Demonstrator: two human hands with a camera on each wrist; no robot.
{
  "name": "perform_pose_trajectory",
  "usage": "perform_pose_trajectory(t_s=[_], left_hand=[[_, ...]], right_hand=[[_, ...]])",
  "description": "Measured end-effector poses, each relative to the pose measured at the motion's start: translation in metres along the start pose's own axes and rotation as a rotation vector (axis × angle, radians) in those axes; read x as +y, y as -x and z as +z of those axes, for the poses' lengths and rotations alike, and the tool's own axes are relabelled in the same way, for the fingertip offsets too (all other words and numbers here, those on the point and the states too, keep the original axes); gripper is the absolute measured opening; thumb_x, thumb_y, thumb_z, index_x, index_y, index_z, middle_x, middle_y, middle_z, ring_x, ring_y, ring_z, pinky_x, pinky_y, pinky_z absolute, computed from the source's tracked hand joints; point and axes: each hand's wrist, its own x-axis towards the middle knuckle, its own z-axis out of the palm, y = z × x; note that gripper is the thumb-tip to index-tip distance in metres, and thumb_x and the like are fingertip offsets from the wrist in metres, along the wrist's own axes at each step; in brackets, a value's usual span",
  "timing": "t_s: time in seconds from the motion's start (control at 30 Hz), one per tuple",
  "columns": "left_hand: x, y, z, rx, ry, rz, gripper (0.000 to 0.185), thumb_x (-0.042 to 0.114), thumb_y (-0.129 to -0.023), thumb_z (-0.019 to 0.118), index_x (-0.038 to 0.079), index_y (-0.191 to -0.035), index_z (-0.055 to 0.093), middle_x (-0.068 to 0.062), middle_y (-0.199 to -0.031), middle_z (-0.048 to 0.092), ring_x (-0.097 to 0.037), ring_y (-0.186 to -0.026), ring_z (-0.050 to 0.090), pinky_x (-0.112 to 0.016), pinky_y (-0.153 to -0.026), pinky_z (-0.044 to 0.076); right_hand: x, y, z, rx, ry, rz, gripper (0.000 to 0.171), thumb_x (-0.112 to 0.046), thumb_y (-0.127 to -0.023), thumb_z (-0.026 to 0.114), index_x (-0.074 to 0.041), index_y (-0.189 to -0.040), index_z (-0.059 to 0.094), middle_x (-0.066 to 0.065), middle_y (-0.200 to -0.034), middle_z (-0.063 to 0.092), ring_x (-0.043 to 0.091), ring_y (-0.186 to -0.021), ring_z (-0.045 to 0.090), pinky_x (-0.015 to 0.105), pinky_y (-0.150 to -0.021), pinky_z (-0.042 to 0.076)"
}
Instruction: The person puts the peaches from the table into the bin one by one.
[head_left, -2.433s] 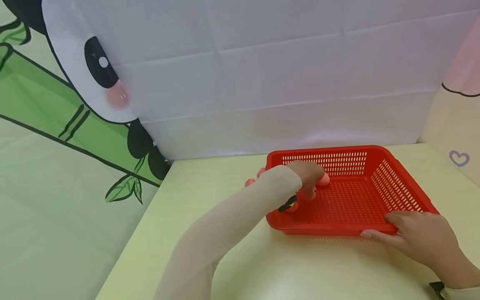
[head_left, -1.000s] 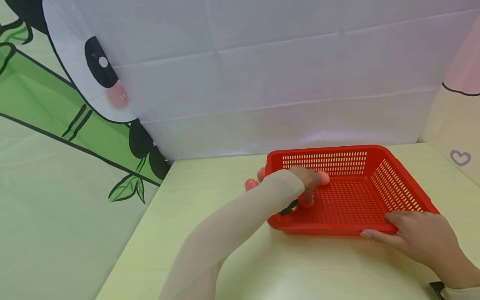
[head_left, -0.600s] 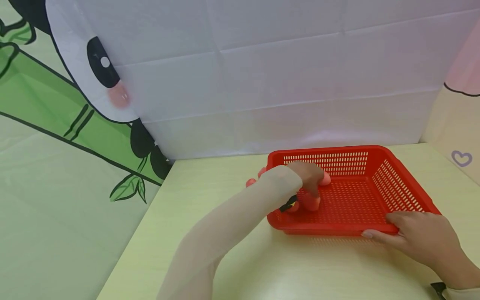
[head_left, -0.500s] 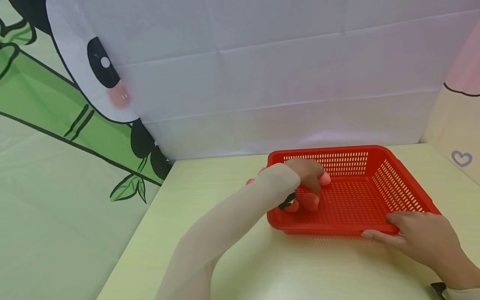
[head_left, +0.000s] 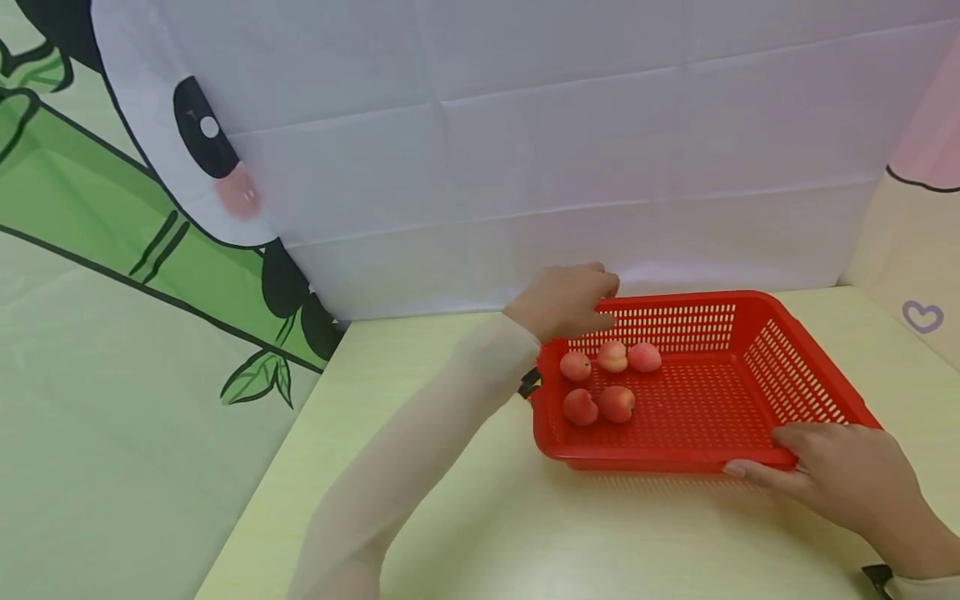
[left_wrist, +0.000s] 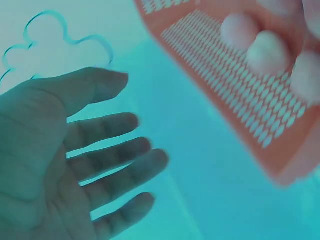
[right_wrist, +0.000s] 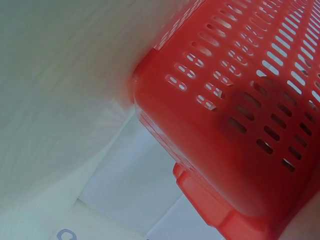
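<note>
A red plastic basket (head_left: 705, 454) stands on the table with several small red-and-yellow peaches in its left part. Two peaches, including one peach (head_left: 617, 404), lie near the front; a back row holds a paler peach (head_left: 612, 357) and others. My left hand (head_left: 566, 300) is above the basket's back left corner, empty, its fingers apart. In the left wrist view that hand (left_wrist: 95, 155) shows its spread fingers beside the basket (left_wrist: 220, 110). My right hand (head_left: 847, 479) grips the front right rim, thumb outside, fingers hidden inside. The right wrist view shows the basket's slotted wall (right_wrist: 200, 125) up close.
The pale wooden table (head_left: 465, 533) runs back to a white cloth backdrop (head_left: 480, 200). A printed cartoon cloth (head_left: 150, 350) hangs along the left side. My left sleeve (head_left: 420, 442) crosses the table to the left of the basket, covering part of the tabletop.
My left hand has let go of a peach at the basket's front left, then lifted up and back out over the corner. The peaches inside are uncovered. My right hand keeps its grip.
</note>
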Motion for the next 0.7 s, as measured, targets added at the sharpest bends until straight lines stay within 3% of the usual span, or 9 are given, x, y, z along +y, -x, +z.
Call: perform_pose_trajectory(t_s=[0.13,0.3,0.7], left_hand=[[-0.018,0.019,-0.011,0.197,-0.059,-0.028,0.038,0.035,-0.106,0.063,0.018,-0.140,0.064,0.001,-0.132,0.063,-0.017,-0.114,0.063,-0.038,-0.101,0.052],[-0.035,0.044,-0.010,0.398,-0.032,-0.083,0.041,0.031,-0.104,0.065,0.014,-0.142,0.064,-0.003,-0.139,0.063,-0.023,-0.124,0.061,-0.044,-0.105,0.051],[-0.066,0.090,0.020,0.557,0.154,-0.279,0.047,0.027,-0.102,0.070,0.011,-0.145,0.061,-0.010,-0.146,0.059,-0.031,-0.130,0.059,-0.053,-0.103,0.050]], right_hand=[[0.005,-0.005,0.002,0.023,-0.006,-0.017,0.063,-0.077,-0.075,0.079,-0.029,-0.063,0.040,-0.017,-0.054,0.027,0.002,-0.051,0.025,0.027,-0.052,0.021],[0.012,-0.011,0.004,0.030,-0.012,-0.029,0.065,-0.079,-0.075,0.078,-0.029,-0.063,0.039,-0.017,-0.055,0.025,0.002,-0.052,0.023,0.026,-0.053,0.020],[0.027,-0.021,0.012,-0.012,-0.024,-0.030,0.062,-0.078,-0.076,0.078,-0.028,-0.064,0.043,-0.016,-0.055,0.029,0.003,-0.052,0.028,0.027,-0.052,0.023]])
